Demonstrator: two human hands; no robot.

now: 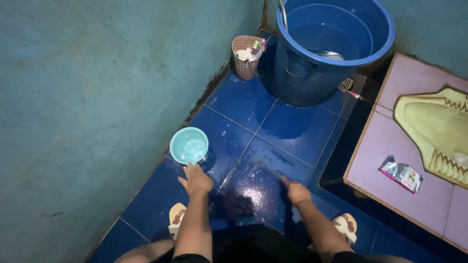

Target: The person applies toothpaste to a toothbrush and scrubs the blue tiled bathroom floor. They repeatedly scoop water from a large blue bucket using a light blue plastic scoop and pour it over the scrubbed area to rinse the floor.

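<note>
My left hand (196,178) reaches forward with fingers spread, its fingertips at the near rim of a small turquoise scoop (189,145) that holds water and sits on the wet blue floor tiles (297,134) by the wall. My right hand (295,191) is closed around something dark and blurred, a brush-like handle pressed against the foamy, wet tile in front of me. What exactly it holds cannot be made out. My knees and two sandalled feet show at the bottom edge.
A large blue bucket (302,73) of water with a metal dipper stands at the back. A small pink basket (246,56) of toiletries sits in the corner. At right is a raised lilac platform (390,160) with a squat toilet (438,131) and a crumpled sachet (402,174).
</note>
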